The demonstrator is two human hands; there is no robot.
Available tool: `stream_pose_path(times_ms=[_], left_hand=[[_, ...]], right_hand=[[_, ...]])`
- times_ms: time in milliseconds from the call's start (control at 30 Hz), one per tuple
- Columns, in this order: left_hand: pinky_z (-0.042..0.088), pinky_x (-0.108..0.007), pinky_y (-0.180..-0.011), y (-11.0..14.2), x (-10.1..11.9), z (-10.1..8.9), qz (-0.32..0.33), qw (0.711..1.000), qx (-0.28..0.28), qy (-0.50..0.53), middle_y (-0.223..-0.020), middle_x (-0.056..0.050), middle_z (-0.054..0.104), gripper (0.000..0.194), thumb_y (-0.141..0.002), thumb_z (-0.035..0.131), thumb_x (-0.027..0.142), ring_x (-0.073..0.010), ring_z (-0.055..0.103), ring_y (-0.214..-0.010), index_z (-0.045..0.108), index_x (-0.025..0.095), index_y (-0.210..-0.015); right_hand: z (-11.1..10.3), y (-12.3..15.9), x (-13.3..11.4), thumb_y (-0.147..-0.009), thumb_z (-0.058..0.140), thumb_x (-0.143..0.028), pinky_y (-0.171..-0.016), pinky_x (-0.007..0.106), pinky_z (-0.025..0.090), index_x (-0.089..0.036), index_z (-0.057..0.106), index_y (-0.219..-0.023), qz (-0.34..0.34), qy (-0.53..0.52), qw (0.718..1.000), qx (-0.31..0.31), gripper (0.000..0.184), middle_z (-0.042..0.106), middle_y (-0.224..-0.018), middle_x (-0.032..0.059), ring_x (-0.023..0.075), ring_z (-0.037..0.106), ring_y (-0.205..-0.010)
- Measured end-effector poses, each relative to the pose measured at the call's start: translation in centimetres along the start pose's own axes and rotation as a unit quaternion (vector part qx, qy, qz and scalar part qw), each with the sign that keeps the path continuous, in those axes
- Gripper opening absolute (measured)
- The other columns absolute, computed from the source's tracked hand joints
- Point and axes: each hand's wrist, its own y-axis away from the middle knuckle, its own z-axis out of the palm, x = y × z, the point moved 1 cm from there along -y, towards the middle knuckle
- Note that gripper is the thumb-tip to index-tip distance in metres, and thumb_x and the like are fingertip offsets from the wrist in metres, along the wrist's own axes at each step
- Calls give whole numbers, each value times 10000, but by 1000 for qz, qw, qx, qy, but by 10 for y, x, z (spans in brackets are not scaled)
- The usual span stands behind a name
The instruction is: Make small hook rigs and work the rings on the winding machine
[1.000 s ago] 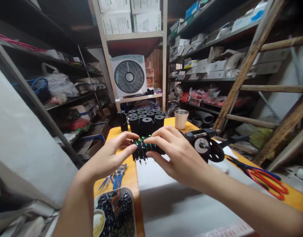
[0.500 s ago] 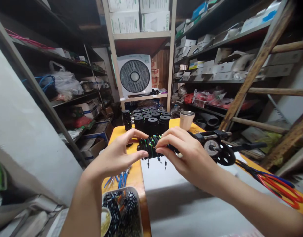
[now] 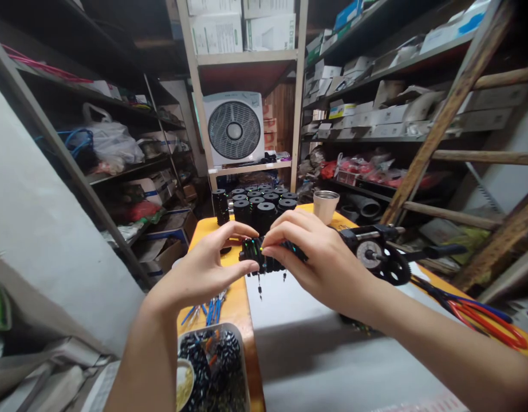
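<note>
A ribbed black roll of foam spools [image 3: 270, 262], dotted with green, yellow and blue, sits on a black hand-cranked winder [image 3: 378, 252]. Around the roll's left end, my left hand [image 3: 212, 257] curves with fingertips on top and thumb at the lower front. My right hand [image 3: 315, 252] is over the roll's middle, thumb and forefinger pinched near a tiny yellow bead at its surface. Whatever lies in that pinch is too small to make out. Short dark swivel-like pieces [image 3: 260, 290] dangle below the roll on thin strands.
Several black spools [image 3: 267, 210] stand behind, near a beige cup [image 3: 326, 206]. Red-handled scissors [image 3: 489, 323] lie right. At front left are a tray [image 3: 243, 366] of small dark parts and blue-handled pieces [image 3: 215, 309]. White paper [image 3: 307, 366] covers the yellow table [image 3: 199, 232].
My right hand has shifted slightly left and up along the roll. Dangling pieces hang in different spots, and the coloured dots have moved. My left hand stays in place.
</note>
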Motion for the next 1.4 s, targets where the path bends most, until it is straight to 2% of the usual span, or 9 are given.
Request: stream_pose_path(times_ms=[367,633,767,867,933,1000,1167,1300,1400], left_hand=[[424,-320,-1034,2,-1,0,13,1000,8,22,-1194,-17,534,361,-845,633,303,-141,505,-1133,495,211,-1166],[419,-326,-1040,-1,0,1,12,999,3,51,-1203,-37,527,359,-824,656,271,-158,508,-1151,501,205,-1142],[379,-324,-1075,1,-2,-1,17,1000,8,14,-1238,-12,515,368,-825,661,292,-153,473,-1194,506,242,-1155],[299,-349,-1130,0,-5,6,11,997,24,76,-1333,-19,465,458,-833,661,318,-170,401,-1286,466,268,-1245],[292,-372,-1125,-2,-9,18,1,977,57,204,-1415,-59,400,501,-859,629,352,-204,361,-1328,425,245,-1304],[359,-400,-1060,-5,-15,33,-22,919,112,377,-1454,-123,355,506,-888,563,436,-258,400,-1300,423,184,-1303],[410,-393,-999,-6,-25,63,-54,836,224,498,-1432,-136,395,547,-951,286,582,-220,498,-1216,295,205,-1347],[403,-391,-1007,-1,-21,84,-96,791,213,565,-1308,-164,524,559,-965,195,576,-209,586,-1103,385,143,-1264],[395,-445,-993,6,-12,101,-115,770,175,602,-1105,-168,646,616,-947,197,609,-238,667,-877,476,112,-1181]], right_hand=[[-1,-12,8,-932,508,-198,-716,259,435,-121,570,-900,62,-110,992,-5,104,604,-887,32,101,540,-804],[-3,-25,24,-931,513,-251,-658,249,515,-115,524,-903,203,-315,926,-49,138,655,-881,72,113,625,-750],[0,-59,52,-948,485,-233,-668,228,530,-113,499,-883,316,-376,862,-124,137,664,-892,90,107,653,-738],[9,-75,80,-960,463,-294,-790,232,528,-124,492,-915,322,-354,845,-240,178,649,-994,93,96,649,-828],[19,-79,99,-957,449,-288,-777,231,520,-122,504,-910,310,-289,840,-339,181,645,-965,72,84,631,-788],[30,-80,115,-886,542,-221,-678,227,499,-97,561,-849,301,-245,822,-417,131,636,-815,49,89,594,-677],[58,-70,133,-619,703,-54,-592,215,425,-85,643,-758,307,-184,737,-573,154,580,-656,-10,90,517,-589],[65,-59,133,-645,709,-156,-579,249,434,-86,609,-647,350,-175,667,-634,121,532,-576,3,131,545,-598],[61,-54,133,-661,711,-196,-577,258,442,-100,587,-610,379,-172,650,-636,165,510,-546,4,132,546,-583]])
